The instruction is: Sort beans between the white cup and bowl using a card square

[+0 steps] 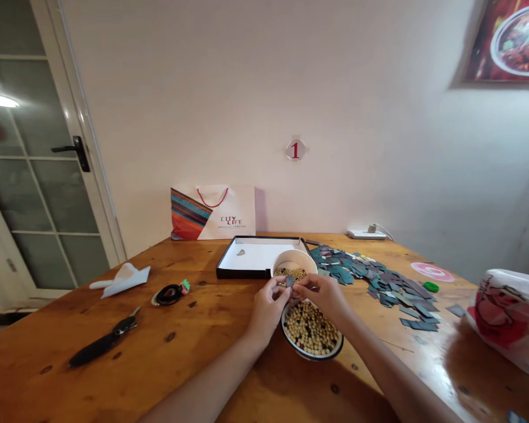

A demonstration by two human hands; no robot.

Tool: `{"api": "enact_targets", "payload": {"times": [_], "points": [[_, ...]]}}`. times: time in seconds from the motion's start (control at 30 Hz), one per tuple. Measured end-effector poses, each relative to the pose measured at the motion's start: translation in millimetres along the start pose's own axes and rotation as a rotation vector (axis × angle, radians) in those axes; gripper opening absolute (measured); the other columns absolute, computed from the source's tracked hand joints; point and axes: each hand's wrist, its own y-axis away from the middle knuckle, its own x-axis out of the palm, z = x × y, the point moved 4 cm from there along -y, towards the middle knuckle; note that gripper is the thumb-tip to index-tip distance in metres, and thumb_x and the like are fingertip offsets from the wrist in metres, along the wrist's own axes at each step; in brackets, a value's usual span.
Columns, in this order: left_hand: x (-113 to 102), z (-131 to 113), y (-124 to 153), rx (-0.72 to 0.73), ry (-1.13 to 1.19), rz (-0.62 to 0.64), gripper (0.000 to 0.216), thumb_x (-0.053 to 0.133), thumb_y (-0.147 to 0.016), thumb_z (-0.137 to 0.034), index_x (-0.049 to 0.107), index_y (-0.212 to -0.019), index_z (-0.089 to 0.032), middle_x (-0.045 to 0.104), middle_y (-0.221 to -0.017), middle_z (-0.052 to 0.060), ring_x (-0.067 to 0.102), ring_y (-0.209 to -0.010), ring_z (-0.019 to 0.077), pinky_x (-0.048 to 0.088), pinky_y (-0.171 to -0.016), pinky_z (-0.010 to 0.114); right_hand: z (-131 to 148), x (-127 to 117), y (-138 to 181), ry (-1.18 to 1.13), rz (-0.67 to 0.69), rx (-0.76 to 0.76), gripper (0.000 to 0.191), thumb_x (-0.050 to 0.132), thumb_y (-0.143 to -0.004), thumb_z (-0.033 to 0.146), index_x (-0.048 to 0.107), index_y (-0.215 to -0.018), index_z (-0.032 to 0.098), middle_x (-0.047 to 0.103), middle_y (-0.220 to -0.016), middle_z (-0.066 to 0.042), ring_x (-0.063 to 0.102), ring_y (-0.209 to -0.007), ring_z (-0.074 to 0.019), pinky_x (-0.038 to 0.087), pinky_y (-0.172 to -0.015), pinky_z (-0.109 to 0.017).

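Between my fingertips is a small dark, flat piece (290, 281), much like the pieces heaped at the right. My left hand (267, 308) pinches it between thumb and fingers. From the other side, my right hand (324, 295) is closed with its fingertips at the piece's right edge. Below the hands stands a dark-rimmed bowl (321, 357) full of yellowish beans, mixed with darker ones. Just behind the fingers a white round tub (295, 259) also has beans in it; the hands hide its front.
Behind the tub lies a shallow black-edged box (260, 256) with a scrap inside. A heap of dark flat pieces (370, 273) spreads rightward, near a plastic-wrapped cup (506, 317). Keys (103, 343), a hair tie (171, 294) and tissue (127, 279) lie left. A paper bag (216, 212) stands behind.
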Motion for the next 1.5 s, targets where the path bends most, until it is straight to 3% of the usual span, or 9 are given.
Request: {"api": "enact_targets", "payload": {"times": [0.17, 0.33, 0.57, 0.77, 0.93, 1.07, 1.2, 1.4, 1.5], "points": [[3, -2, 2, 0.035, -0.055, 0.037, 0.024, 0.054, -0.073, -0.027, 0.056, -0.094, -0.016, 0.065, -0.069, 0.004, 0.062, -0.068, 0.0174, 0.047, -0.065, 0.026, -2, -2, -1, 0.008, -0.037, 0.009, 0.021, 0.06, -0.069, 0.035, 0.063, -0.07, 0.015, 0.065, -0.063, -0.003, 0.061, -0.056, -0.0159, 0.049, -0.055, -0.026], [3, -2, 2, 0.062, -0.09, 0.019, 0.028, 0.05, -0.076, -0.026, 0.053, -0.102, -0.016, 0.064, -0.07, 0.002, 0.062, -0.07, 0.0167, 0.047, -0.069, 0.027, -3, 0, -2, 0.015, 0.021, -0.015, 0.018, 0.06, -0.068, 0.034, 0.063, -0.065, 0.017, 0.065, -0.059, -0.002, 0.061, -0.056, -0.0163, 0.05, -0.055, -0.025], [5, -4, 5, 0.111, -0.169, 0.034, 0.022, 0.051, -0.075, -0.024, 0.056, -0.096, -0.019, 0.066, -0.073, 0.003, 0.063, -0.068, 0.0159, 0.047, -0.066, 0.026, 1, -5, 1, 0.054, -0.05, -0.007, 0.017, 0.061, -0.068, 0.035, 0.063, -0.068, 0.018, 0.065, -0.061, -0.003, 0.062, -0.054, -0.0171, 0.05, -0.053, -0.027], [6, -3, 6, 0.096, -0.146, 0.012, 0.02, 0.052, -0.075, -0.023, 0.055, -0.094, -0.019, 0.067, -0.076, 0.003, 0.063, -0.069, 0.015, 0.048, -0.068, 0.025, -8, -5, 1, 0.053, 0.017, -0.005, 0.019, 0.063, -0.067, 0.036, 0.064, -0.069, 0.018, 0.066, -0.066, -0.003, 0.063, -0.063, -0.0185, 0.05, -0.062, -0.029], [8, -10, 8, 0.148, -0.158, 0.033, 0.016, 0.052, -0.076, -0.021, 0.056, -0.091, -0.019, 0.067, -0.077, 0.003, 0.064, -0.071, 0.0155, 0.049, -0.066, 0.024, -2, -9, 3, 0.113, -0.121, -0.068, 0.019, 0.061, -0.068, 0.035, 0.063, -0.07, 0.016, 0.065, -0.064, -0.003, 0.062, -0.058, -0.0164, 0.049, -0.057, -0.026], [8, -12, 10, 0.194, -0.187, 0.023, 0.015, 0.051, -0.076, -0.02, 0.055, -0.09, -0.02, 0.067, -0.079, 0.003, 0.064, -0.074, 0.0159, 0.048, -0.067, 0.024, 1, -8, 4, 0.129, -0.147, -0.064, 0.02, 0.061, -0.069, 0.035, 0.063, -0.07, 0.015, 0.065, -0.064, -0.004, 0.062, -0.059, -0.0169, 0.049, -0.057, -0.027], [5, -8, 9, 0.174, -0.217, -0.024, 0.016, 0.05, -0.077, -0.021, 0.055, -0.092, -0.02, 0.066, -0.079, 0.004, 0.064, -0.075, 0.0165, 0.048, -0.068, 0.025, -1, -4, 4, 0.096, -0.058, -0.071, 0.019, 0.062, -0.067, 0.034, 0.062, -0.068, 0.016, 0.065, -0.063, -0.004, 0.063, -0.059, -0.0171, 0.05, -0.057, -0.027], [11, -6, 8, 0.165, -0.167, 0.044, 0.016, 0.05, -0.076, -0.02, 0.055, -0.091, -0.02, 0.065, -0.072, 0.001, 0.063, -0.068, 0.0149, 0.047, -0.067, 0.024, -1, -9, 4, 0.141, -0.156, -0.094, 0.017, 0.059, -0.07, 0.032, 0.062, -0.071, 0.016, 0.066, -0.066, -0.004, 0.061, -0.058, -0.0157, 0.05, -0.057, -0.026], [11, -2, 7, 0.131, -0.117, 0.008, 0.014, 0.051, -0.076, -0.022, 0.054, -0.09, -0.02, 0.066, -0.074, 0.002, 0.063, -0.067, 0.015, 0.047, -0.066, 0.024, -3, -6, 4, 0.14, -0.106, -0.1, 0.015, 0.059, -0.07, 0.031, 0.062, -0.071, 0.016, 0.066, -0.065, -0.003, 0.062, -0.059, -0.0162, 0.05, -0.059, -0.027]]}}
